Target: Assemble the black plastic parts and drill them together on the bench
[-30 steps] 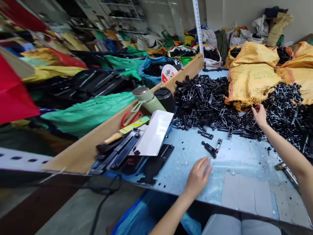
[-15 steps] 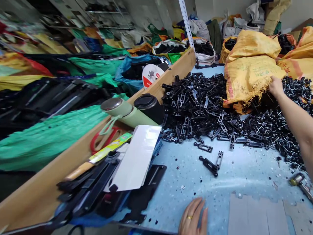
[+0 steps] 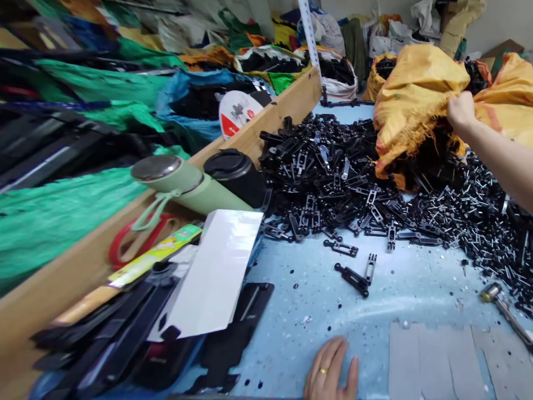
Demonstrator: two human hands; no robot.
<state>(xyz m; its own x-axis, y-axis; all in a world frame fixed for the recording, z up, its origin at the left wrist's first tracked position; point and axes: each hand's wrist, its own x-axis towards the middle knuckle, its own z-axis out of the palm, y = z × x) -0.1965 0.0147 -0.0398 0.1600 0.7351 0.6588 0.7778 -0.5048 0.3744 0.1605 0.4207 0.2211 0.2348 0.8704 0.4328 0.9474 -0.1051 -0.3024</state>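
Observation:
My right hand (image 3: 461, 111) is closed on the frayed edge of a yellow woven sack (image 3: 416, 94) at the back right of the table. The sack's mouth is lifted there, and dark parts show in the shadow under it. Below and to its left spreads a heap of black metal clamp-like parts (image 3: 325, 172). A pile of small screws with black heads (image 3: 478, 216) lies under my right forearm. At the near edge my left hand (image 3: 331, 369), with a ring on one finger, rests on the blue tabletop (image 3: 300, 311), fingers loosely bent and holding nothing.
A wooden board (image 3: 287, 111) edges the table's left side. Along it lie a green flask (image 3: 191, 183), a black-lidded cup (image 3: 237, 172), red-handled scissors (image 3: 120, 244) and white cards (image 3: 216, 272). A hammer (image 3: 506, 311) and grey sheets (image 3: 433, 361) are at right.
My right hand has pulled the sack's edge up, tilting its mouth more open. My left hand stays at the near edge. The view has shifted a little.

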